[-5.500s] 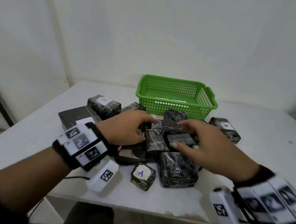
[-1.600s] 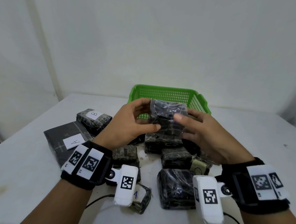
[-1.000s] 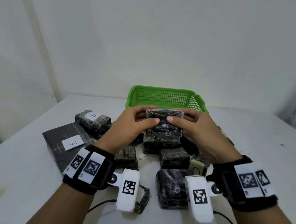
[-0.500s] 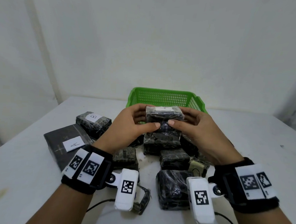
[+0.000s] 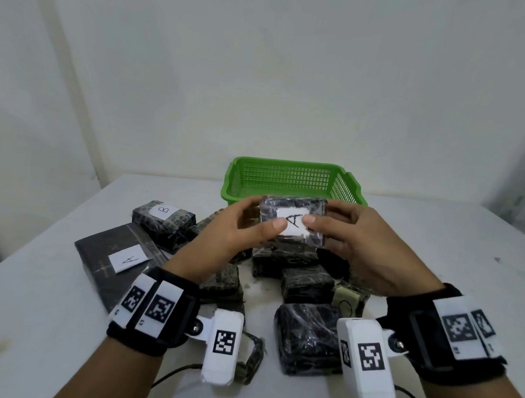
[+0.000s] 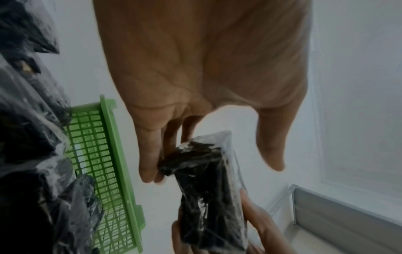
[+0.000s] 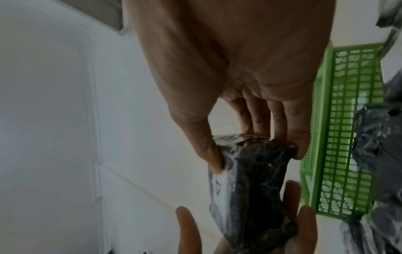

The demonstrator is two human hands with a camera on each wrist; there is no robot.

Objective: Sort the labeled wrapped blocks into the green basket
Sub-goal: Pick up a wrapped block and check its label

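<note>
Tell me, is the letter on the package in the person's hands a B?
No, the white label on the held block shows an A, between the left hand and right hand.

A white table [image 5: 51, 324] carries the green basket [image 5: 289, 182] and dark wrapped blocks [image 5: 307, 338].

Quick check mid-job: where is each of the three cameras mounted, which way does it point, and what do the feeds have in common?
Head: worn on the head, facing forward and down over the table; shows both forearms, left hand and right hand gripping the block labelled A.
Left wrist: looks along the left palm to its fingers on the block's end.
Right wrist: looks along the right palm; thumb and fingers pinch the other end.
Shared: all three show the block and the green basket.
</note>
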